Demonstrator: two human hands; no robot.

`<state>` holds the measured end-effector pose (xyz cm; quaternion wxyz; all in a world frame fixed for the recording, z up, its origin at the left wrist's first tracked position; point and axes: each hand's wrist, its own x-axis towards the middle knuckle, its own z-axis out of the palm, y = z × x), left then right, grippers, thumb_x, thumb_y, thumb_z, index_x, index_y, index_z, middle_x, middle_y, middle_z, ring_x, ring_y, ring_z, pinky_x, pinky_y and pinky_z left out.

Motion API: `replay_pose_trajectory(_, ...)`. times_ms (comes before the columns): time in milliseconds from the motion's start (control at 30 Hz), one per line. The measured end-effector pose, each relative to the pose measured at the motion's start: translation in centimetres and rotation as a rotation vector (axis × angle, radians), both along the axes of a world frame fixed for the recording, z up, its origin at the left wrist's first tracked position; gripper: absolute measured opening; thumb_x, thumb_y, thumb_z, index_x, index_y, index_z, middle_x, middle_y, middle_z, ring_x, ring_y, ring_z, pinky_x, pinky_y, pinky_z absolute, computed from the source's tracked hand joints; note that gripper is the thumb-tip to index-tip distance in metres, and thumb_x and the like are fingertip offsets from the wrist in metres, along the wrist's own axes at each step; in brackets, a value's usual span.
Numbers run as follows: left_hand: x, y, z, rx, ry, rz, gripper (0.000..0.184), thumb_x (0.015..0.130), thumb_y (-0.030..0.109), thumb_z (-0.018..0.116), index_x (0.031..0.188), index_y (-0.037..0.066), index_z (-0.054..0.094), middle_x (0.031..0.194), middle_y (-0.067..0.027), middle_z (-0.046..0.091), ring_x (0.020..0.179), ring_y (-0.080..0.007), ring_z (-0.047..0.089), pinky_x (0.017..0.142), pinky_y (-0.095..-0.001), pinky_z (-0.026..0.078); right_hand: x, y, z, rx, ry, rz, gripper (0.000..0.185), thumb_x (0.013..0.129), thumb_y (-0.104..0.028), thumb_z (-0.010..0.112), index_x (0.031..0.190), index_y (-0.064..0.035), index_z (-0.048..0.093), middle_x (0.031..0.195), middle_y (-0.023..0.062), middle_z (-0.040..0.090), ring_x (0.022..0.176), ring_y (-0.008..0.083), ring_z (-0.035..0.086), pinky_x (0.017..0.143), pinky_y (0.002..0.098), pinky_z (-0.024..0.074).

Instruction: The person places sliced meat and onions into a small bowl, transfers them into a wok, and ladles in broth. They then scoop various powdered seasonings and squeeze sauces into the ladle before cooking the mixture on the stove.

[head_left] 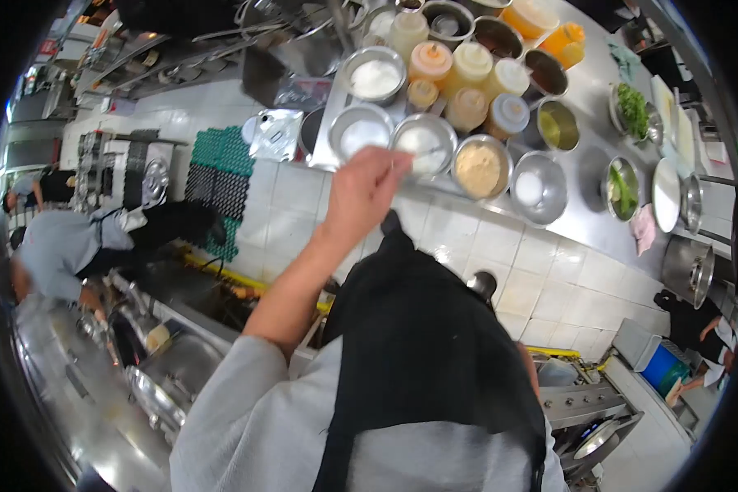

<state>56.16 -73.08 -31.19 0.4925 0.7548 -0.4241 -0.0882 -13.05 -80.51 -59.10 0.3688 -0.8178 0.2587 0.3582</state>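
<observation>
My left hand (362, 190) reaches out over the front edge of the steel counter, its fingers pinched together. What they hold, if anything, is too small to make out. Just beyond the fingertips is a steel bowl of white granules (424, 144), with a thin utensil lying in it. Left of that, partly behind my hand, stands another bowl of white powder (361, 131). On the other side is a bowl of tan powder (481, 167). A wider steel bowl (539, 189) with something white in it sits farther right. My right hand is out of sight behind my body.
Several squeeze bottles (470, 66) crowd behind the bowls. A bowl of green leaves (631, 111) and a white plate (667, 194) are at the right. One co-worker (74, 246) bends over a sink area at left; another (701, 332) is at far right. A perforated mat (217, 180) covers some floor.
</observation>
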Motion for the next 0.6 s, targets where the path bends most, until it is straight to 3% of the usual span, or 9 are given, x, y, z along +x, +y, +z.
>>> replay_pose_trajectory(33,0.9,0.6,-0.2,0.056,0.008,0.035,0.013,0.095,0.007,0.072,0.102,-0.002,0.077,0.082,-0.0110,0.068,0.059,-0.0132,0.062,0.055,-0.0289,0.049,1.4,-0.2,0.2,0.035,-0.077,0.004,0.030,0.094,-0.026,0.060,0.112,-0.0066,0.074,0.106,0.0204,0.075,0.099,0.0347,0.073,0.086,0.0429,0.0575)
replay_pose_trajectory(67,1.1,0.5,1.2,-0.046,-0.017,0.028,0.015,0.096,0.009,0.071,0.104,-0.001,0.078,0.082,-0.0095,0.069,0.060,-0.0111,0.062,0.053,-0.0276,0.049,2.5,-0.7,0.5,0.066,-0.124,-0.036,0.031,0.094,-0.026,0.060,0.114,-0.0058,0.073,0.107,0.0200,0.075,0.099,0.0340,0.073,0.086,0.0424,0.0573)
replay_pose_trajectory(133,1.8,1.2,1.9,-0.061,-0.033,0.006,0.018,0.096,0.011,0.071,0.110,0.001,0.078,0.085,-0.0081,0.070,0.065,-0.0106,0.066,0.056,-0.0249,0.053,5.1,-0.7,2.1,0.200,-0.143,-0.279,0.032,0.095,-0.024,0.060,0.118,-0.0043,0.071,0.109,0.0193,0.075,0.099,0.0325,0.072,0.087,0.0413,0.0569)
replay_pose_trajectory(233,1.3,2.0,3.3,-0.135,-0.106,-0.001,0.016,0.093,0.012,0.073,0.105,0.002,0.078,0.078,-0.0087,0.068,0.063,-0.0149,0.063,0.056,-0.0273,0.050,8.0,1.0,8.8,0.634,-0.022,-1.327,0.034,0.096,-0.021,0.059,0.123,-0.0019,0.068,0.111,0.0181,0.075,0.100,0.0304,0.072,0.088,0.0396,0.0563)
replay_pose_trajectory(300,0.5,2.5,3.8,-0.184,-0.083,0.025,0.014,0.092,0.013,0.074,0.101,0.003,0.079,0.072,-0.0095,0.066,0.061,-0.0184,0.059,0.057,-0.0305,0.047,9.8,1.3,13.5,0.754,-0.101,-1.654,0.036,0.097,-0.019,0.059,0.127,-0.0004,0.066,0.113,0.0174,0.074,0.100,0.0289,0.072,0.089,0.0385,0.0558)
replay_pose_trajectory(400,0.0,2.6,3.3,-0.238,-0.068,0.037,0.014,0.092,0.013,0.074,0.101,0.003,0.078,0.071,-0.0095,0.065,0.059,-0.0175,0.057,0.056,-0.0300,0.046,13.3,1.3,21.5,0.740,-0.161,-1.652,0.039,0.096,-0.016,0.059,0.131,0.0023,0.063,0.115,0.0156,0.074,0.100,0.0256,0.072,0.090,0.0363,0.0549)
replay_pose_trajectory(467,0.2,2.7,2.8,-0.217,-0.046,0.045,0.013,0.092,0.013,0.074,0.100,0.003,0.078,0.072,-0.0094,0.066,0.059,-0.0169,0.055,0.055,-0.0296,0.045,16.8,1.5,28.4,0.639,-0.178,-1.455,0.042,0.095,-0.011,0.059,0.133,0.0045,0.060,0.114,0.0136,0.073,0.099,0.0218,0.070,0.090,0.0339,0.0539)
replay_pose_trajectory(600,1.5,2.2,1.6,-0.170,-0.054,-0.001,0.016,0.094,0.009,0.073,0.107,0.001,0.078,0.082,-0.0090,0.070,0.062,-0.0122,0.067,0.054,-0.0240,0.050,19.8,1.8,38.8,0.514,-0.142,-1.246,0.048,0.090,-0.009,0.062,0.135,0.0073,0.057,0.111,0.0109,0.071,0.095,0.0160,0.069,0.087,0.0288,0.0523)
